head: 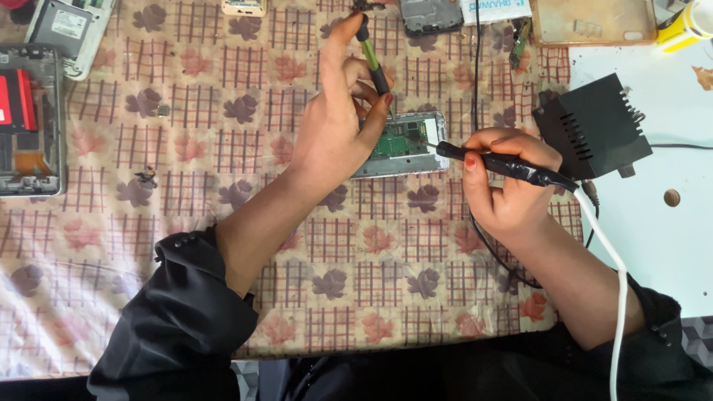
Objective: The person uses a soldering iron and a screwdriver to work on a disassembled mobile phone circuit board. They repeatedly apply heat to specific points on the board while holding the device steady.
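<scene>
The opened phone (405, 145) lies flat on the patterned cloth (223, 223) near the far middle of the table, its green circuit board facing up. The left hand (334, 122) rests on the phone's left end and pinches a thin green-and-black tool (373, 59) between thumb and fingers, the tool slanting up and away from the board while the forefinger stretches out towards the far side. The right hand (505, 186), just right of the phone, is closed around the black handle of a soldering iron (505, 165), gripped like a pen, with its tip touching the board's right part. A white cable (613, 282) runs from the handle back along the right forearm. A black power unit (594, 126) stands just beyond the right hand, on the white surface. At the far left, another dismantled device (30, 119) lies on the cloth.
</scene>
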